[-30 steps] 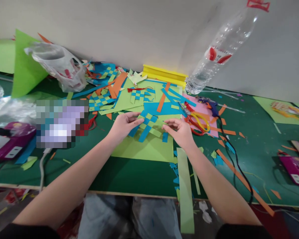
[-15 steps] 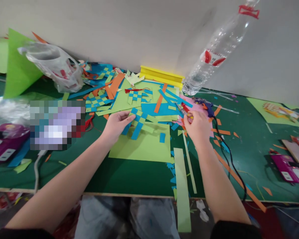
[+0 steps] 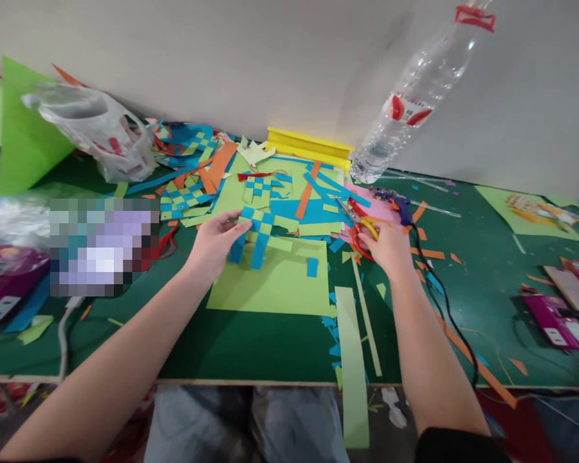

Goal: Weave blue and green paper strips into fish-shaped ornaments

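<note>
My left hand [image 3: 215,239] pinches the left side of a small woven mat of blue and light green paper strips [image 3: 257,229], which lies over a light green sheet [image 3: 275,283] on the green table. My right hand [image 3: 388,243] is closed around the handles of red and yellow scissors [image 3: 359,222], which rest on a pink sheet to the right of the mat. A loose blue paper square [image 3: 312,267] lies on the green sheet between my hands.
Behind lie more woven pieces [image 3: 186,196], blue and orange strips, a yellow box [image 3: 309,145], a plastic bag [image 3: 94,132] and a tilted clear bottle [image 3: 410,96]. A blue glue gun [image 3: 395,200] with black cord lies at the right. Purple devices [image 3: 560,321] sit at both sides.
My right hand left the woven mat, moved right and closed on the scissors. My left hand kept hold of the mat.
</note>
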{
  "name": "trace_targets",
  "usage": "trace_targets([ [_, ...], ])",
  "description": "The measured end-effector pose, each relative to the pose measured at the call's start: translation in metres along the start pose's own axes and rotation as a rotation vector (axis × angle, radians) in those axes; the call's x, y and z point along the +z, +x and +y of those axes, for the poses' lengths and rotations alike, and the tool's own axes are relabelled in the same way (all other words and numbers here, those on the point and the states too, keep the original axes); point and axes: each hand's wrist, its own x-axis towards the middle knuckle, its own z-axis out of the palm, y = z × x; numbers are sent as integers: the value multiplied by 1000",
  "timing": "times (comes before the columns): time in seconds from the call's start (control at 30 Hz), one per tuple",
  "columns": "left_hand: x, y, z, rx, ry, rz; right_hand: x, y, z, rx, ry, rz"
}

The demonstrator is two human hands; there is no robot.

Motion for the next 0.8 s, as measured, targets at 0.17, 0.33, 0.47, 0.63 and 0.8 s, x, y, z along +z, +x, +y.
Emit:
trace_targets([
  [0.17,-4,6,-9,71,-21,7,-9,-2,-16,117,67,51],
  [0.33,0,4,-8,119,-10,52,-19,-2,-28,145,237,182],
  [0.47,3,5,-7,167,9,77,-20,-4,-39,147,465,145],
  [0.63,2,20,-3,114,-91,58,-10,-10,-54,10,620,20],
  [0.8,0,36,-5,109,-172,101,-18,-21,-69,-69,588,-140],
])
